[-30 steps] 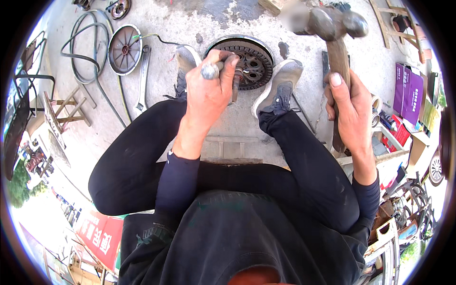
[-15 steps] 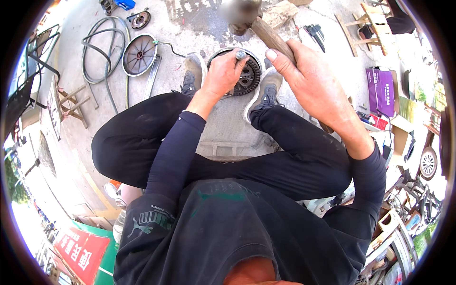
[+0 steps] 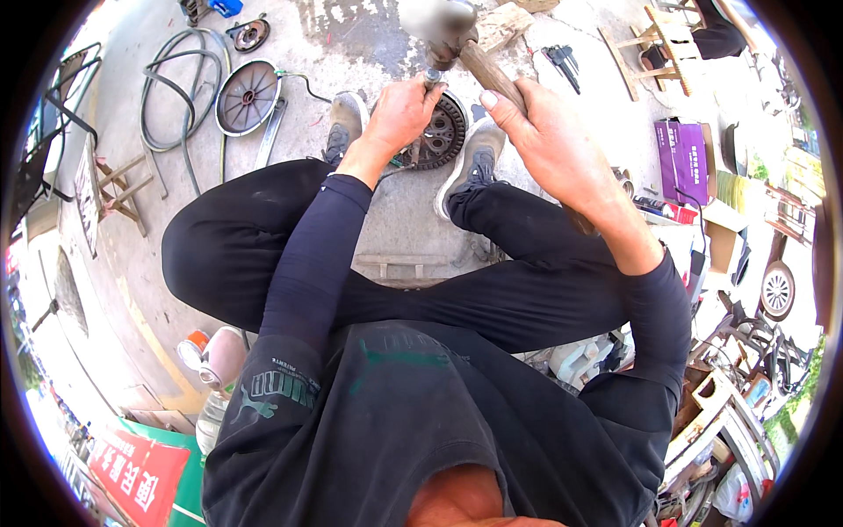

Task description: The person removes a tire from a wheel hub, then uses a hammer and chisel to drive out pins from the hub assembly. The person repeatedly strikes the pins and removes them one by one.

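The left hand (image 3: pixel 399 119) was curled into a closed fist around a metal rod (image 3: pixel 432 79), whose upper end stuck out past the thumb, at about 1 o'clock from the knuckles. The wheel hub (image 3: pixel 446 133) lay on the concrete floor (image 3: pixel 399 224) at about 4 o'clock from that fist, its near-left part hidden beneath it. Where the rod's lower end sat could not be made out.

The right hand (image 3: pixel 558 145) was wrapped around the wooden handle of a hammer (image 3: pixel 493 75), thumb laid along the wood, and the hub lay at 9 o'clock from it. The partly blurred hammer head (image 3: pixel 446 42) was between 10 and 11 o'clock from the right hand, right by the rod's upper end; whether the two touched, one cannot tell.

The hub sat between the person's shoes, the left shoe (image 3: pixel 348 121) at 9 o'clock from it and the right shoe (image 3: pixel 472 167) between 4 and 5. Off at about 9 o'clock from the left hand lay a wrench (image 3: pixel 270 133), a spoked disc (image 3: pixel 248 98) and, beyond them, a looped hose (image 3: pixel 149 105). A purple box (image 3: pixel 683 162) stood at 3 o'clock from the right hand.
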`<state>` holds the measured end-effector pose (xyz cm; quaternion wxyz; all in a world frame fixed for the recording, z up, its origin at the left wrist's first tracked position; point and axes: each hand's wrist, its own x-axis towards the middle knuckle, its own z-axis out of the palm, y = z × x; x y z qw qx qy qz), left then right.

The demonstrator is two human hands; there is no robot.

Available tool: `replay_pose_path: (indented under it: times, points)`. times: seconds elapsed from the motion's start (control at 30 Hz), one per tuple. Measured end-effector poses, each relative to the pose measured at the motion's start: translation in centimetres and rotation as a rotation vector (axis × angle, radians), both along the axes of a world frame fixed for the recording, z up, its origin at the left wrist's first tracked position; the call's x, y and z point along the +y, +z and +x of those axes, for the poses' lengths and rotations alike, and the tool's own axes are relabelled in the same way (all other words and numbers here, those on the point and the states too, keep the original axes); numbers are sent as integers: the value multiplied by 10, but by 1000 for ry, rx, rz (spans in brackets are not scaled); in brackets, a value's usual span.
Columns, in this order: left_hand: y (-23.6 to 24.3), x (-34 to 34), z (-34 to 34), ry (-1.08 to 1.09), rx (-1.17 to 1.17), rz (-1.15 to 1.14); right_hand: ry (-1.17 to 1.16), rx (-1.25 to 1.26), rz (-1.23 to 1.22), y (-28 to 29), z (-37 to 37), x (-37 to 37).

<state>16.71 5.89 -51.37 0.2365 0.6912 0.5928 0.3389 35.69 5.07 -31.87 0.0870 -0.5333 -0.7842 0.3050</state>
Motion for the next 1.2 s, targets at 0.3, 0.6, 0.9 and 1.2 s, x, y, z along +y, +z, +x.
replay_pose_path:
  times: [0.3, 0.6, 0.9, 1.2]
  points:
    - [-11, 2, -3, 26, -16, -73, 3, -1, 78, 5, -7, -2]
    - [-5, -2, -3, 34, -47, -68, 72, -119, 133, -12, -14, -11]
    - [2, -7, -1, 24, -65, -18, 11, 69, 260, 42, -19, -15]
    - [-3, -4, -2, 55, -58, 20, 47, -86, 171, 4, -19, -9]
